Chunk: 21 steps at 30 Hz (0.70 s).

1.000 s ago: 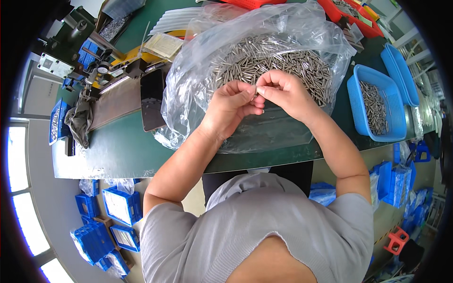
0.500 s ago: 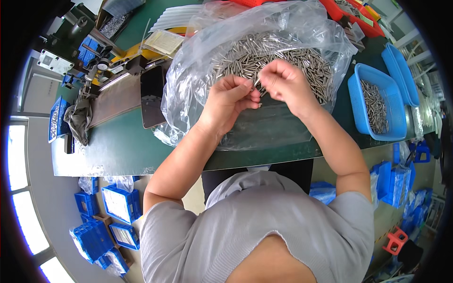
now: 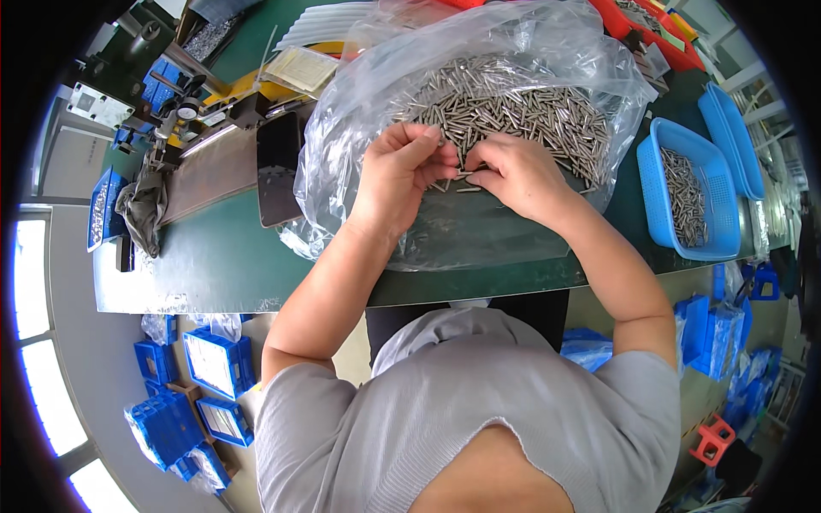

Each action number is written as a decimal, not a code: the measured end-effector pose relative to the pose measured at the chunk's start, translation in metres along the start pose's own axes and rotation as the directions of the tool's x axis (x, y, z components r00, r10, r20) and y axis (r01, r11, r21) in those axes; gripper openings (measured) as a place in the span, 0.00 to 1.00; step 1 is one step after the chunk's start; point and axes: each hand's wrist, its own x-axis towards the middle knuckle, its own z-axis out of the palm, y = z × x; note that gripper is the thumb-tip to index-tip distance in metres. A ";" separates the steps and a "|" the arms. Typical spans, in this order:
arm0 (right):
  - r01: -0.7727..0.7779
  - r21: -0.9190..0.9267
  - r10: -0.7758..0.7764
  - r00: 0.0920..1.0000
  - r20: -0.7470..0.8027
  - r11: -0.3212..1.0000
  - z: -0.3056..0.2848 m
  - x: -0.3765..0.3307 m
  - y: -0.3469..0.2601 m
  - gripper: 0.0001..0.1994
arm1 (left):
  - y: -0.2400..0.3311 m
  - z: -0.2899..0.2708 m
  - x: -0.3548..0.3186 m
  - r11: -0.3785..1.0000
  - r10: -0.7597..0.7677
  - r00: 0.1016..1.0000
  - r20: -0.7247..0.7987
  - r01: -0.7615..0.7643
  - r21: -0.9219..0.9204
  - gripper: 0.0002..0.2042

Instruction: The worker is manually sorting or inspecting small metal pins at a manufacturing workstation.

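Note:
A heap of small metal pins [image 3: 547,115] lies on a clear plastic bag [image 3: 342,128] spread over the green table. At the heap's near edge, my right hand [image 3: 517,175] pinches one metal pin [image 3: 463,173] between thumb and fingertips. Just left of it, my left hand [image 3: 402,167] is closed, thumb pressed toward the curled fingers. Whatever lies between those fingers is hidden or too small to name. The two hands are close together, fingertips nearly meeting around the pin.
To the right stands a blue basket [image 3: 693,192] partly filled with pins, beside another blue basket [image 3: 731,141]. A dark flat tablet-like slab [image 3: 279,167] lies left of the bag. Farther left is a bench fixture with a dial gauge [image 3: 186,112]. A red tray [image 3: 667,43] sits at the back right.
My right hand has come down from above the heap to its near edge and now pinches a pin there. The left hand has shifted slightly left and up.

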 end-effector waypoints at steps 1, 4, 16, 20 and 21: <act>0.000 0.000 0.000 1.000 -0.001 1.000 0.002 0.000 0.001 0.06 | 0.000 0.000 0.000 1.000 0.000 1.000 0.000 0.000 0.001 0.06; 0.000 0.054 -0.001 1.000 0.019 0.999 -0.001 0.001 0.007 0.06 | -0.001 -0.002 0.001 1.000 0.000 1.000 0.007 0.000 -0.004 0.05; -0.282 0.563 0.215 0.959 0.184 0.777 -0.031 0.006 -0.001 0.05 | -0.008 0.002 -0.002 0.986 -0.138 0.980 0.143 0.123 0.110 0.06; -0.287 0.530 0.212 0.957 0.199 0.798 -0.033 0.005 -0.003 0.04 | -0.009 0.004 -0.003 0.980 -0.130 0.983 0.127 0.107 0.170 0.06; -0.266 0.510 0.196 0.962 0.188 0.818 -0.031 0.004 -0.002 0.04 | -0.009 0.005 -0.003 0.975 -0.121 0.986 0.115 0.097 0.198 0.06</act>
